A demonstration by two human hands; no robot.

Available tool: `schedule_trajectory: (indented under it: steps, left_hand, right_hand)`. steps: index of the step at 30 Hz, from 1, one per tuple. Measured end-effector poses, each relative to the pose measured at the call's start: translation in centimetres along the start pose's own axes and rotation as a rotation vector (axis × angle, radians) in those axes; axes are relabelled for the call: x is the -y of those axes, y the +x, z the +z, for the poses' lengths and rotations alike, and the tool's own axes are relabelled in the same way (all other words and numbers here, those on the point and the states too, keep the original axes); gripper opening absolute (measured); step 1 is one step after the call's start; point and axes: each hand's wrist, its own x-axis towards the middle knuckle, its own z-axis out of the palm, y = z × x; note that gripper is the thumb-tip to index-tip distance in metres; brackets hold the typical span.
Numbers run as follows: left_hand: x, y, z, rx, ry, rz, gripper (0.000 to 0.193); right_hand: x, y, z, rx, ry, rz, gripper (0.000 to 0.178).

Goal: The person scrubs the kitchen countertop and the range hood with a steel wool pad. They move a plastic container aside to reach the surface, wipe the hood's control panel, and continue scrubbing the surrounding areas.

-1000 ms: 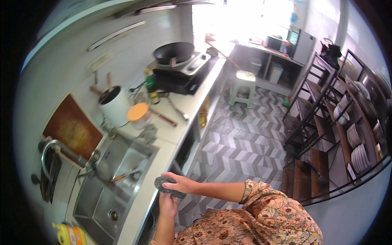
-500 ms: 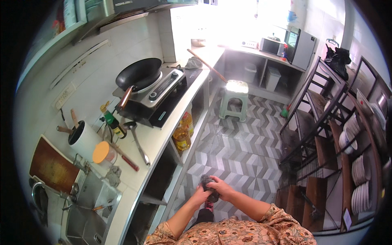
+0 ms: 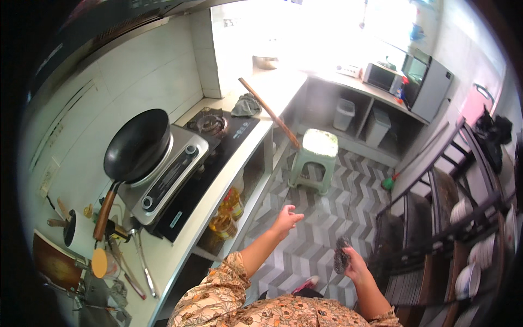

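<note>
A dark, mesh-like steel wool scrubber point(image 3: 341, 256) is held in my right hand point(image 3: 357, 266), low over the floor on the right. My fingers close round its right side. My left hand point(image 3: 286, 222) is held out ahead of me with nothing in it, its fingers apart and loosely bent. It is nearest to a pale green plastic stool point(image 3: 317, 150), which stands beyond it on the floor. A long wooden stick point(image 3: 269, 111) slants from the counter corner down to the stool's left side.
Along the left counter point(image 3: 188, 252) are a black wok point(image 3: 137, 146) on a portable stove point(image 3: 174, 171), a ladle point(image 3: 143, 261) and a grey cloth point(image 3: 246, 106). Oil bottles point(image 3: 222, 222) stand on the shelf below. A dark rack with bowls point(image 3: 467, 280) lines the right side.
My hands were together round the scrubber and have parted. The right has carried it to the right; the left has moved forward, free of it. My view has shifted toward the stove and stool.
</note>
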Motion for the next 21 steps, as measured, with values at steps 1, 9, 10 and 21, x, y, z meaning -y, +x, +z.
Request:
schedule_trajectory:
  steps: [1, 9, 10, 21]
  left_hand:
    - [-1.8, 2.3, 0.9, -0.033, -0.001, 0.023, 0.066]
    - [-12.3, 22.4, -1.1, -0.778, 0.428, 0.36, 0.088]
    - [-13.8, 24.4, -2.2, -0.836, 0.486, 0.394, 0.091]
    - [-29.1, 44.6, -12.5, -1.223, 0.573, 0.092, 0.126]
  right_hand:
    - [1.9, 1.1, -1.5, -0.015, -0.01, -0.002, 0.036]
    - [18.3, 14.6, -3.2, 0.018, -0.174, 0.016, 0.025]
    - [20.1, 16.5, -2.6, 0.043, -0.179, 0.022, 0.026]
    - [32.3, 38.4, 0.9, 0.04, -0.311, 0.126, 0.033]
